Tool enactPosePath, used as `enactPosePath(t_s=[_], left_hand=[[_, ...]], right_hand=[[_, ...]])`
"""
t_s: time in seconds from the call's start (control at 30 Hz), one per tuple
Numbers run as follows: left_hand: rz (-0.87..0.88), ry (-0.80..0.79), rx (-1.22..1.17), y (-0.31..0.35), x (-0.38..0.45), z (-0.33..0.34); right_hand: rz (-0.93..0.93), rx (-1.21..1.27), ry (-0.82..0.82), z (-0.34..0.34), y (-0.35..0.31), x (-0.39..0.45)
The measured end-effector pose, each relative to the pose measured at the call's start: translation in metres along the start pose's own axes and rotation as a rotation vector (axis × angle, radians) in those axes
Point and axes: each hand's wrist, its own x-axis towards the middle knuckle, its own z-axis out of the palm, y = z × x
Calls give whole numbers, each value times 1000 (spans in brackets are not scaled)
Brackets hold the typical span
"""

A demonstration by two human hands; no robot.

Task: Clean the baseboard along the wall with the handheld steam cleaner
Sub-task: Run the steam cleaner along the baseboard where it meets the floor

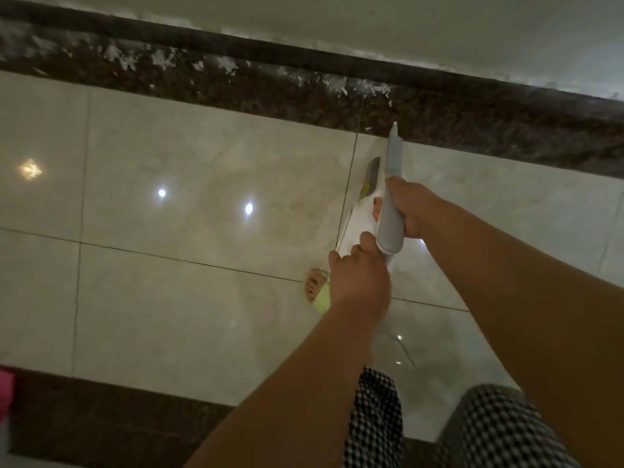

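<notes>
Handheld steam cleaner [388,211]: gripped by right hand [413,207] at handle, left hand [358,282] clasping rear; nozzle tip touched dark speckled baseboard [472,126].

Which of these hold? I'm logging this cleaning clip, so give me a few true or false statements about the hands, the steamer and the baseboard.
1. Both hands hold the steamer. True: the right hand wraps the grey handle, the left hand grips the rear.
2. The nozzle points away from the baseboard. False: its tip points at the baseboard's lower edge.
3. White flecks mark the baseboard left of the nozzle. True.
4. The floor is carpeted. False: it is glossy tile reflecting lights.
5. The foot in a sandal is right of the steamer. False: it is left of the left hand.
</notes>
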Motion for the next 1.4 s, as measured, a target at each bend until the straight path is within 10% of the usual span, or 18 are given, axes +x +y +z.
enactPosePath(t_s=[1.4], left_hand=[[-83, 63, -211, 60, 40, -33]], right_hand=[[-67, -218, -10, -19, -73, 6]])
